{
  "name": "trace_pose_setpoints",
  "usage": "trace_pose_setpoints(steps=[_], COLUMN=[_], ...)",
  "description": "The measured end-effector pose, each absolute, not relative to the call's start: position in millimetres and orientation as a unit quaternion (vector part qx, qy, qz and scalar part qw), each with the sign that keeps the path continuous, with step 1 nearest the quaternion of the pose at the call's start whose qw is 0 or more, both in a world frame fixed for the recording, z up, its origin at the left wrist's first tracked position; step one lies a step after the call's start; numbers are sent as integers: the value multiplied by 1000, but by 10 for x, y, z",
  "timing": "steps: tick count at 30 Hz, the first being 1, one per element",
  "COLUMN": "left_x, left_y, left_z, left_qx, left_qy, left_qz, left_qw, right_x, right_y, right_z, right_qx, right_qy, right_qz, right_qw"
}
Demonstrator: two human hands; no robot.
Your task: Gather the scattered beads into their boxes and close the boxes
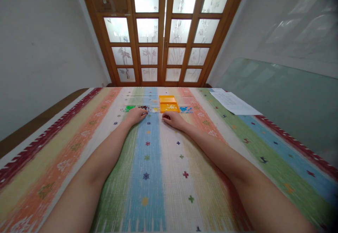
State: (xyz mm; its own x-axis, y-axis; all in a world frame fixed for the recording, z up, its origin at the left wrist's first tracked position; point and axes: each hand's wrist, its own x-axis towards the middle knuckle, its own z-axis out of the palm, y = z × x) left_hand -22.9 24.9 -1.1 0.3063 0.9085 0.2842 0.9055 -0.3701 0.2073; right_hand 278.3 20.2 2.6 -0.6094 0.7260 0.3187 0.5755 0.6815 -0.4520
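Note:
My left hand [136, 116] rests on the tablecloth with its fingers bent together, just in front of a group of dark red-brown small pieces [143, 108]. Whatever its fingertips may hold is too small to make out. To its right, my right hand [173, 119] is curled, fingertips pointing left, at the near edge of an open orange box [167, 99]. Its fingers hide anything inside them. White small pieces [171, 107] lie in the box's near half. Green pieces [130, 108], yellow pieces [155, 109] and blue pieces [185, 109] sit in the same row, seemingly in clear trays.
A striped tablecloth [154, 155] covers the table. Printed paper sheets [235, 102] lie at the far right. Beyond the table stand wooden doors with glass panes [161, 42]. A pale glass-like panel [277, 95] leans along the right wall.

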Motion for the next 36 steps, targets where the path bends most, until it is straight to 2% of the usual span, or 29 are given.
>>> trace_pose_setpoints(steps=[5, 16, 23, 36], left_x=[-219, -388, -482, -528], left_y=[257, 255, 269, 320], left_z=[-18, 11, 29, -56], left_qx=[815, 814, 819, 791], left_qy=[559, 537, 523, 534], left_qz=[154, 200, 199, 257], left_qw=[-8, 95, 125, 150], right_x=[2696, 2022, 1701, 1992], right_y=[308, 568, 805, 605], right_z=[55, 173, 143, 118], right_qx=[-380, -428, -433, -448], right_qy=[-878, -865, -859, -859], right_qz=[139, 84, 63, 81], right_qw=[256, 247, 264, 232])
